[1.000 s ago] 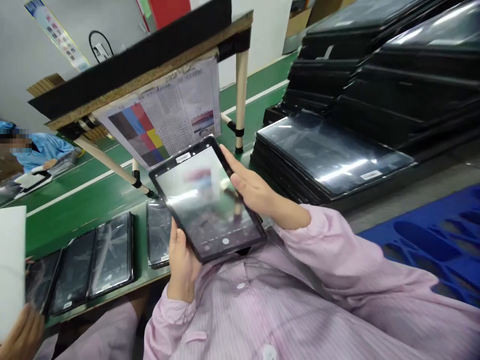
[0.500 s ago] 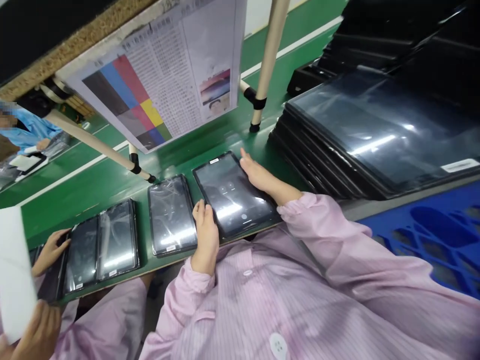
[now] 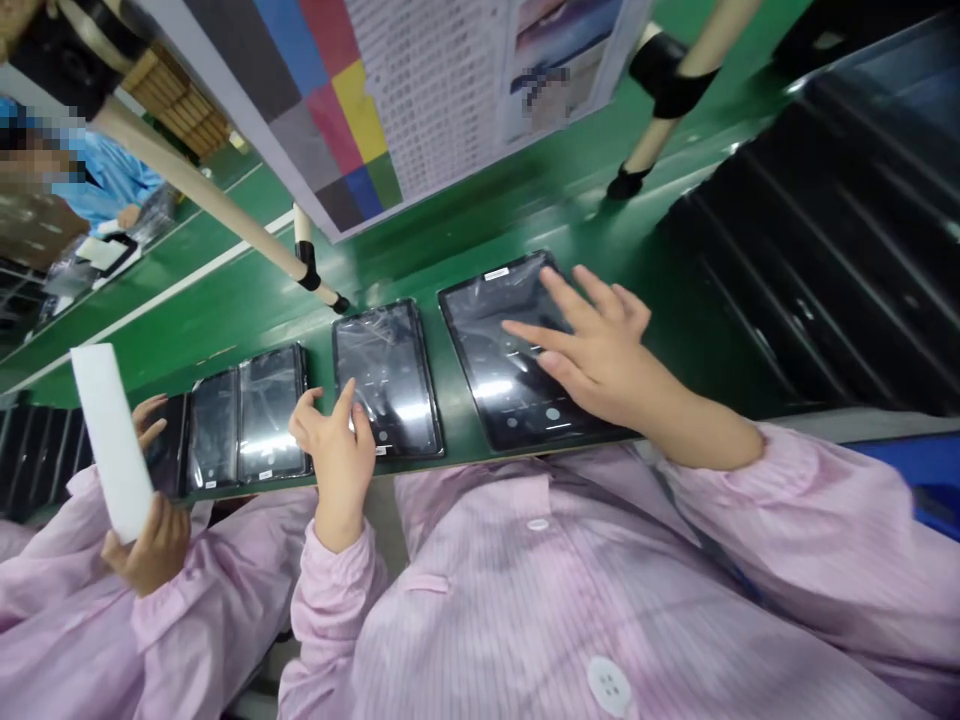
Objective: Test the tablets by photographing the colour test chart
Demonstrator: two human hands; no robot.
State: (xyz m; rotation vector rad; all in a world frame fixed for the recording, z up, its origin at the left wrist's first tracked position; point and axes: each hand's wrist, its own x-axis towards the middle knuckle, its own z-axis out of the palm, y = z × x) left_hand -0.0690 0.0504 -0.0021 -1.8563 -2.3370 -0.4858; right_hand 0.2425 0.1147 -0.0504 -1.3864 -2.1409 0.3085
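In the head view a tablet (image 3: 491,330) with clear film over its screen lies on the green bench in front of me. Over its right half my right hand (image 3: 607,350) is spread, index finger stretched across the screen; whether a fingertip touches the glass I cannot tell. A second film-covered tablet (image 3: 386,350) lies just to the left. My left hand (image 3: 337,440) is at that tablet's lower left edge, fingers apart and holding nothing. Part of the first tablet is hidden under my right hand.
Two more tablets (image 3: 271,415) lie farther left. A co-worker's hand (image 3: 154,550) there holds a white box-like piece (image 3: 112,440). Stacked black trays (image 3: 832,230) stand at the right. A printed sheet with colour blocks (image 3: 420,110) hangs above, beside beige pipe posts (image 3: 217,205).
My right hand has moved from the first tablet's right edge over its screen. My left hand has left that tablet's left edge for the second tablet. The view has shifted.
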